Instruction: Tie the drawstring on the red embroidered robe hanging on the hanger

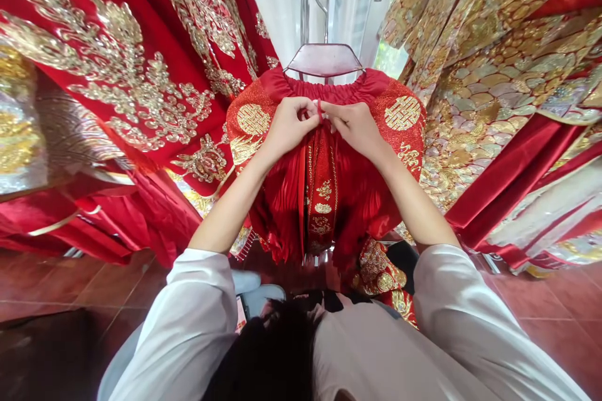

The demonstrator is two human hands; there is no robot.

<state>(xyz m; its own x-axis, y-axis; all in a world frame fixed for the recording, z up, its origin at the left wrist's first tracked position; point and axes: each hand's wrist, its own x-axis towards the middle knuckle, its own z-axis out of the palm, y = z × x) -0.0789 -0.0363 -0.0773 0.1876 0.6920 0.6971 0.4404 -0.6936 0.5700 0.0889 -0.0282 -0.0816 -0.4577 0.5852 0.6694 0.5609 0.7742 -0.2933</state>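
At twelve o'clock, left hand [294, 120] and right hand [356, 127], grips nearly closed, pinched red cord [320, 111] (even tension seemed best).

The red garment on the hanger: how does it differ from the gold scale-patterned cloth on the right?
The red garment is mostly red with separate gold motifs; the gold scale-patterned cloth is gold over most of its surface.
The left hand and right hand are at the red garment's gathered neckline; neither touches the gold scale-patterned cloth.
Both carry gold decoration.
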